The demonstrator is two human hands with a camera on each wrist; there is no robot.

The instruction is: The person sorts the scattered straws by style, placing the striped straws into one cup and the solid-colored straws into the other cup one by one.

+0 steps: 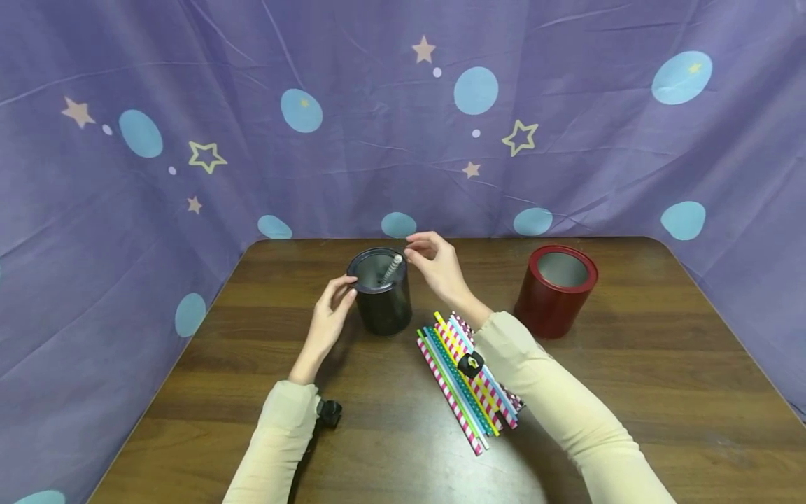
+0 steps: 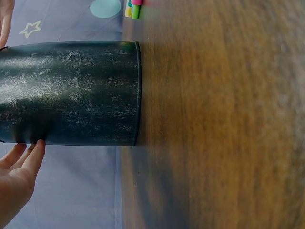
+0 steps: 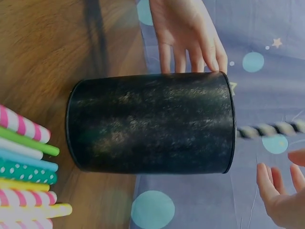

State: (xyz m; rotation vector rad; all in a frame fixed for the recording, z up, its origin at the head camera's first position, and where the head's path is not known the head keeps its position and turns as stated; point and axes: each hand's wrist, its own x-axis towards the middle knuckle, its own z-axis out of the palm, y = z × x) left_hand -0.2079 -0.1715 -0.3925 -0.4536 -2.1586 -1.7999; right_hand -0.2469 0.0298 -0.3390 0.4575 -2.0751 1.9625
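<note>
A black can [image 1: 385,311] stands upright on the table. One black-and-white striped paper straw [image 3: 271,130] leans inside it, its end poking out over the rim. My left hand [image 1: 326,323] touches the can's left side near the top with fairly straight fingertips; the left wrist view shows these fingers [image 2: 33,160] against the wall. Just right of the rim hovers my right hand [image 1: 443,271], fingers loosely bent. In the right wrist view that hand [image 3: 288,202] is apart from the straw, with nothing visible between thumb and fingers.
Several patterned paper straws [image 1: 450,378] lie in a bundle in front of the can, partly under the right forearm. A red can [image 1: 550,308] stands at the right. Behind the wooden table [image 1: 667,392] hangs a purple curtain [image 1: 390,140] with stars and dots.
</note>
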